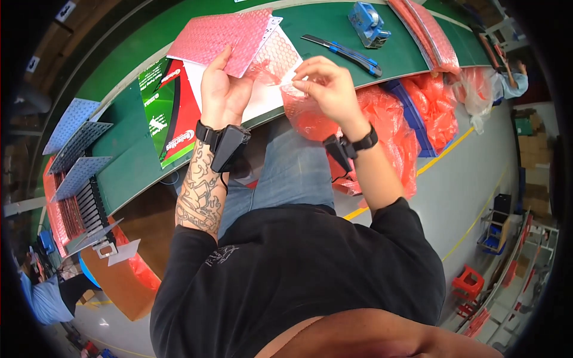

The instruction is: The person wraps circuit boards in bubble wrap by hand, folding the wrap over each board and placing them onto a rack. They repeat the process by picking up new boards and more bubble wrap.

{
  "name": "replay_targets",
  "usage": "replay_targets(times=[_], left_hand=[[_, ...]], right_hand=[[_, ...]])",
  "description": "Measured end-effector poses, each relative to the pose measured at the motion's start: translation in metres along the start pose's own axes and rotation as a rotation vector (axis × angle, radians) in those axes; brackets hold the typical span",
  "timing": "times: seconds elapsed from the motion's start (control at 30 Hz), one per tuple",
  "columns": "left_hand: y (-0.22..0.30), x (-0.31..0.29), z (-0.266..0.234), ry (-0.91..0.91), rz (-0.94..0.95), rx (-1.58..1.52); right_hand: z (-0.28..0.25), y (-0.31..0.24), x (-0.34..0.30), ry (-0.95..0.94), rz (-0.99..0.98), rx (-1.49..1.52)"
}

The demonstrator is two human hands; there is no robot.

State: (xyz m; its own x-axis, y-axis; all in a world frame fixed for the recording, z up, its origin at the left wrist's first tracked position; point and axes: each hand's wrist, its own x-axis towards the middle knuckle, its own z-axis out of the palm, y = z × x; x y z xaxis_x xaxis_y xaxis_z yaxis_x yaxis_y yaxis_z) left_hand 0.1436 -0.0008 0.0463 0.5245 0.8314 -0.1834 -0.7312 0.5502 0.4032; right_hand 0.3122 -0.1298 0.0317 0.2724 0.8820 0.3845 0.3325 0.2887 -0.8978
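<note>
My left hand (pixel 227 92) is closed at the lower edge of a flat pink bubble-wrap packet (pixel 221 37), its thumb lying on top. The packet is tilted over the green bench. Beneath it, a white sheet (pixel 261 98) and more bubble wrap lie on the bench. My right hand (pixel 328 89) pinches with thumb and forefinger at a thin, clear piece beside crumpled pink film; exactly what it holds is hard to make out. Below that hand, pink bubble wrap (pixel 303 113) hangs over the bench edge.
A blue utility knife (pixel 343 53) and a blue tape dispenser (pixel 369 25) lie to the right on the green bench (pixel 128 170). Rolled bubble wrap (pixel 425 36) is beyond them. A red-and-green printed sheet (pixel 170 113) and a rack of perforated panels (pixel 80 179) are at left.
</note>
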Motion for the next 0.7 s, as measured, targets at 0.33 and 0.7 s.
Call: replay_targets(times=[0.33, 0.7], left_hand=[[0.009, 0.023, -0.038, 0.026, 0.076, 0.106], [0.013, 0.033, -0.076, 0.066, 0.051, 0.157]], right_hand=[[0.016, 0.057, 0.079, -0.369, 0.277, 0.12], [0.043, 0.053, 0.085, -0.205, 0.238, -0.438]])
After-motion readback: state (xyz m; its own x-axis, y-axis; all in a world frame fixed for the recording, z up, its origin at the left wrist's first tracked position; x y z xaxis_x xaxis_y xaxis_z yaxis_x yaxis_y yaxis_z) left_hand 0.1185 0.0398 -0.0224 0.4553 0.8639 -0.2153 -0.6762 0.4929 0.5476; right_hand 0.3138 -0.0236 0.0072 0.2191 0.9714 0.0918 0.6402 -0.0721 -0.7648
